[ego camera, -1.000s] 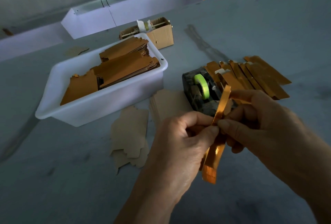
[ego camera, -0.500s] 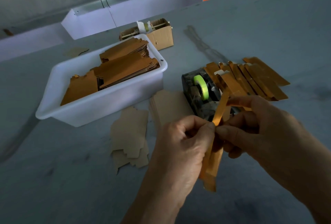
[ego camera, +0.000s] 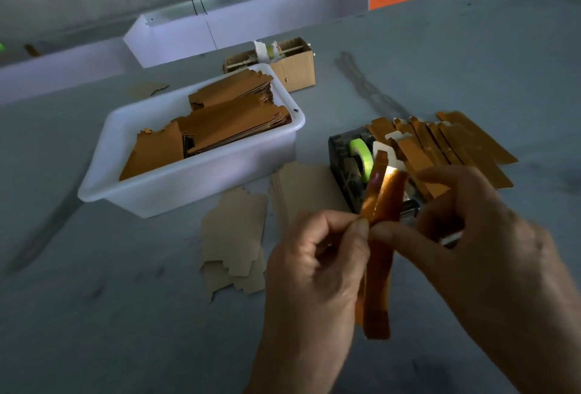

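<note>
While your left hand (ego camera: 314,271) and right hand (ego camera: 471,236) meet low in the view, each pinches the same folded gold strip (ego camera: 379,267) between thumb and forefinger, the other fingers curled. You hold the strip nearly upright above the grey table (ego camera: 94,315), top end toward 12 o'clock. From the strip, a white tub (ego camera: 188,192) of gold card pieces (ego camera: 226,123) sits at 10 o'clock, a pile of gold strips (ego camera: 465,148) at 1 o'clock, brown cutouts (ego camera: 232,236) at 9 o'clock, and a tape dispenser (ego camera: 345,167) with a green roll (ego camera: 361,157) at 12 o'clock.

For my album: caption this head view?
Left hand and right hand pinch a gold strip near a tape dispenser.
</note>
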Demonstrator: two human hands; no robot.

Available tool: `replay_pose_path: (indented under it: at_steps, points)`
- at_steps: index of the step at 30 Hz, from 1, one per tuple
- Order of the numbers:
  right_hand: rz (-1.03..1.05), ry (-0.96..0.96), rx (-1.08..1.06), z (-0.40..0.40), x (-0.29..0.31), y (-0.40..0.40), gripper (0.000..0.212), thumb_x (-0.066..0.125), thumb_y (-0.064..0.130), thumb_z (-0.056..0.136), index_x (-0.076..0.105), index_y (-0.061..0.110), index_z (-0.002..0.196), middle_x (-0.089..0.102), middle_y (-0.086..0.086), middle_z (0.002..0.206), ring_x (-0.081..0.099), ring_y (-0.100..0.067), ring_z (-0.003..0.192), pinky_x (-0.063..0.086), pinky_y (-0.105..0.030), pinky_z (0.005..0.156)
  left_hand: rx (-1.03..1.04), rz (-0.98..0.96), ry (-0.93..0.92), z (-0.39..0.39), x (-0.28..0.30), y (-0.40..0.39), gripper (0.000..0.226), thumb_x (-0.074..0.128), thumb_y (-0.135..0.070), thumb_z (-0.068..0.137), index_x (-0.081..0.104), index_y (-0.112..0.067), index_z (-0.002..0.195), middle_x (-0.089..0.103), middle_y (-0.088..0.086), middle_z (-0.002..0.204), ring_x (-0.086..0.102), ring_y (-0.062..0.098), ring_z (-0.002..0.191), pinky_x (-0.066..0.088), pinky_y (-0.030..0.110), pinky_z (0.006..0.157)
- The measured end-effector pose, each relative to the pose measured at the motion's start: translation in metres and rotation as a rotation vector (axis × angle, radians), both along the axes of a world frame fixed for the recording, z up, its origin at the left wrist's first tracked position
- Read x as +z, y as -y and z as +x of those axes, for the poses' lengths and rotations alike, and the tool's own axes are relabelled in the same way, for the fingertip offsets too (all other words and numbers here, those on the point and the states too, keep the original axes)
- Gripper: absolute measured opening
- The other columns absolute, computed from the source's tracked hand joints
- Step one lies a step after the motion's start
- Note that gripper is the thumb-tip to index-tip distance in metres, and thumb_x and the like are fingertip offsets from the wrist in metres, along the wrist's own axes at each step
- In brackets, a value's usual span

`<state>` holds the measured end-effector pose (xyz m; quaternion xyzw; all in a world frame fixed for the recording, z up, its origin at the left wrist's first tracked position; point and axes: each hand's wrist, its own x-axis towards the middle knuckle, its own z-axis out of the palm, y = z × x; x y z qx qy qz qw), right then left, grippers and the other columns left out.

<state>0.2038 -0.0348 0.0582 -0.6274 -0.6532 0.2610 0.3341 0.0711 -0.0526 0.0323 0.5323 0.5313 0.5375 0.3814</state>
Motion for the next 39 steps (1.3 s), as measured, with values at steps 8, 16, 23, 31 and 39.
replay_pose_path:
  at_steps: [8, 16, 23, 31, 39]
  points:
    - [-0.279, -0.583, 0.136, 0.005, -0.017, -0.004, 0.024, 0.062, 0.03, 0.056, 0.068, 0.039, 0.077, 0.07, 0.006, 0.075, 0.067, -0.006, 0.071, 0.047, -0.022, 0.063, -0.156, -0.107, -0.052, -0.007, -0.001, -0.003, 0.024, 0.058, -0.036, 0.091, 0.068, -0.018, 0.08, 0.066, 0.009, 0.071, 0.063, 0.025, 0.069, 0.054, 0.039, 0.065]
    - [0.123, -0.27, -0.114, 0.029, -0.02, -0.051, 0.026, 0.063, 0.026, 0.084, 0.062, 0.051, 0.092, 0.064, 0.02, 0.072, 0.062, 0.002, 0.07, 0.042, -0.02, 0.059, 0.203, -0.152, -0.442, -0.038, -0.009, -0.03, 0.031, 0.056, -0.052, 0.088, 0.068, -0.024, 0.09, 0.07, -0.012, 0.08, 0.064, -0.001, 0.076, 0.044, 0.009, 0.063]
    - [-0.006, 0.077, -0.273, 0.047, -0.058, -0.12, 0.023, 0.063, 0.023, 0.086, 0.066, 0.017, 0.108, 0.065, -0.005, 0.09, 0.049, -0.017, 0.075, 0.035, -0.027, 0.065, 0.215, -0.52, -0.582, -0.058, -0.036, -0.081, 0.044, 0.072, -0.053, 0.076, 0.067, -0.011, 0.087, 0.07, 0.004, 0.085, 0.064, 0.019, 0.08, 0.045, 0.03, 0.066]
    - [0.086, 0.209, -0.353, 0.046, -0.062, -0.115, 0.028, 0.057, 0.029, 0.089, 0.066, 0.016, 0.112, 0.061, -0.01, 0.114, 0.058, -0.026, 0.097, 0.037, -0.025, 0.071, 0.207, -0.618, -0.244, -0.075, -0.029, -0.088, 0.018, 0.081, -0.021, 0.075, 0.065, -0.014, 0.08, 0.068, 0.003, 0.072, 0.059, 0.013, 0.063, 0.047, 0.025, 0.058]
    - [0.278, 0.016, -0.336, 0.038, -0.045, -0.067, 0.018, 0.061, 0.021, 0.09, 0.069, 0.02, 0.105, 0.056, 0.006, 0.1, 0.05, -0.008, 0.082, 0.03, 0.008, 0.061, 0.122, -0.635, -0.251, -0.082, -0.012, -0.08, 0.004, 0.067, -0.018, 0.088, 0.067, -0.014, 0.089, 0.067, 0.002, 0.086, 0.06, 0.015, 0.08, 0.045, 0.028, 0.066]
